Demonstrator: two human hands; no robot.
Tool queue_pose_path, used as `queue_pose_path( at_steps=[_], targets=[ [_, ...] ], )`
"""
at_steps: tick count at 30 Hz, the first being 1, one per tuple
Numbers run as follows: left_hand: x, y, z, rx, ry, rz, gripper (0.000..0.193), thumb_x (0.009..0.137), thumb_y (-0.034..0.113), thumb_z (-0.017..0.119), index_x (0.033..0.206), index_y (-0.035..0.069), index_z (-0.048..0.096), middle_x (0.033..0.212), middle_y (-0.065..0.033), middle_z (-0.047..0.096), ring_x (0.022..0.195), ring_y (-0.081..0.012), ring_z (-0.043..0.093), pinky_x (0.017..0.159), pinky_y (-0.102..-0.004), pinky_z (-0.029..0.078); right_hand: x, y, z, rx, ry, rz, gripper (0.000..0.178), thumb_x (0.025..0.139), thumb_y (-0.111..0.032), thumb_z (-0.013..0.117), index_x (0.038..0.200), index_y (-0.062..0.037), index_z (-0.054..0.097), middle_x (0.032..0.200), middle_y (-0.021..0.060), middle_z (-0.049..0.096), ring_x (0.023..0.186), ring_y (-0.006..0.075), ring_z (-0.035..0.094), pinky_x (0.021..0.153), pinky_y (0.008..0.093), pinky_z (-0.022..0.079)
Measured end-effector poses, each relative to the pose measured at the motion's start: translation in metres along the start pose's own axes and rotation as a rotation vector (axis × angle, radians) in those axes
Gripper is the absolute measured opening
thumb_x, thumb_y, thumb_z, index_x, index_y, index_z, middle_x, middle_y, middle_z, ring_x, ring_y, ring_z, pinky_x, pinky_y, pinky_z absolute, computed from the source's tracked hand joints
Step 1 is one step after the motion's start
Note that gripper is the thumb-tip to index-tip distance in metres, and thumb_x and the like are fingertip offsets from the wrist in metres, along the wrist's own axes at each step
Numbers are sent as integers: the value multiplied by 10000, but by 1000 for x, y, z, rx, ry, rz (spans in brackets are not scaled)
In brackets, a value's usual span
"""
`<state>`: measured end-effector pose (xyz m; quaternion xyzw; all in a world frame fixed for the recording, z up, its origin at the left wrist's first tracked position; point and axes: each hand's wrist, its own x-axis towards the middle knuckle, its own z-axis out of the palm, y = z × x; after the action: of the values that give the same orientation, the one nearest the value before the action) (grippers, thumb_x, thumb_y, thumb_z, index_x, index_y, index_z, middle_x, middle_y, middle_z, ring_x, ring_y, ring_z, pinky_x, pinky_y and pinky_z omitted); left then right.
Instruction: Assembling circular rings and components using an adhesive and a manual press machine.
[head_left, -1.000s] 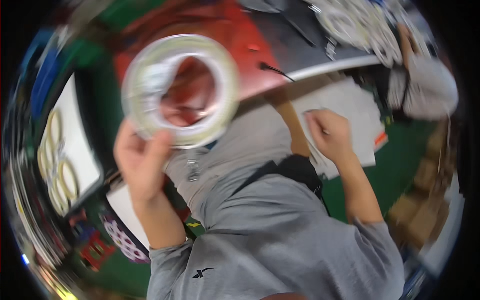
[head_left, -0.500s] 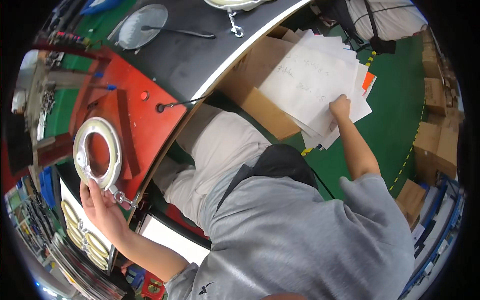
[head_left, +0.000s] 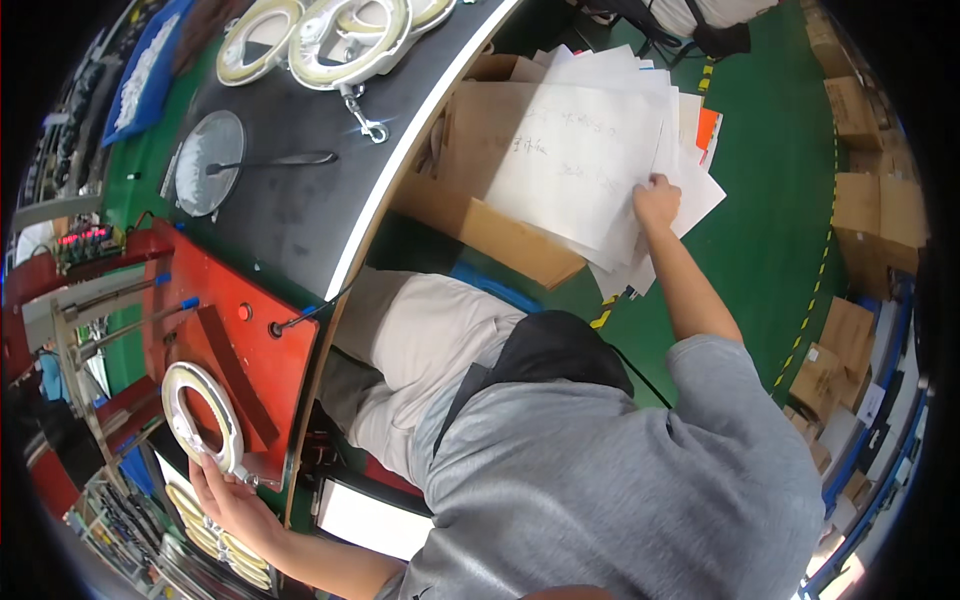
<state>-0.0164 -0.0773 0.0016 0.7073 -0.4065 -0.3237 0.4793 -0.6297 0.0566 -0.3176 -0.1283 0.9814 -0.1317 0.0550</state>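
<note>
Gripping the lower rim of a white ring [head_left: 203,415], the left hand [head_left: 228,497] has its fingers curled shut round the smooth, glossy hoop, which lies flat against a red machine plate [head_left: 215,330] at the left edge of view. Small metal clasp dangles just under the grip. Right hand [head_left: 656,200], arm stretched out, fingers pressed down and partly closed on a loose fan of white paper sheets [head_left: 585,160]; whether it pinches a sheet or only rests on them cannot be told. Sheets matte, thin, overlapping, spread over an open brown cardboard box [head_left: 480,215] on the green floor [head_left: 770,240]. Curved black table [head_left: 290,215] with pale edge carries more white rings [head_left: 345,30] and a round grey disc [head_left: 208,177]. Against half a second ago: ring sits lower on the red plate, right hand higher on the sheets.
</note>
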Motion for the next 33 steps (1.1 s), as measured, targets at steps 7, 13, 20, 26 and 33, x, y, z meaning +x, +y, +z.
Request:
queue_pose_path(
  at_steps=[7,13,20,26,33],
  targets=[
    [-1,-2,1,88,53,22,397,1013,258,651,1323,23,570,747,79,504,581,30,380,461,-154,239,-63,-51,9,516,-208,-605,338,988,-261,607,1257,-66,666,1170,194,679,1108,327,642,990,400,490],
    [-7,-7,-5,43,-38,24,445,1012,275,654,1365,28,544,728,66,501,524,23,367,435,-159,253,-43,-51,17,-150,-144,-478,346,932,-123,585,1274,-103,632,1233,182,619,1178,344,591,991,463,478],
    [-4,-19,-1,9,32,70,482,1014,291,653,1396,26,525,740,50,506,514,21,360,430,-164,251,16,-34,29,-181,102,96,336,905,-190,615,1191,-32,538,1226,191,587,1165,354,576,957,470,492],
    [-4,-29,4,-83,97,75,474,1017,273,645,1413,39,531,864,47,583,586,34,353,481,-145,213,-15,-44,12,-20,80,-54,331,906,-172,615,1185,-2,561,1139,229,612,1070,402,622,914,482,518],
    [-7,-25,9,-82,166,80,423,1021,237,629,1388,39,561,959,61,602,635,20,362,527,-152,237,-84,-66,-4,265,-114,-313,536,973,-170,538,1485,-41,444,1143,267,625,1046,420,621,917,487,508]
  ],
)
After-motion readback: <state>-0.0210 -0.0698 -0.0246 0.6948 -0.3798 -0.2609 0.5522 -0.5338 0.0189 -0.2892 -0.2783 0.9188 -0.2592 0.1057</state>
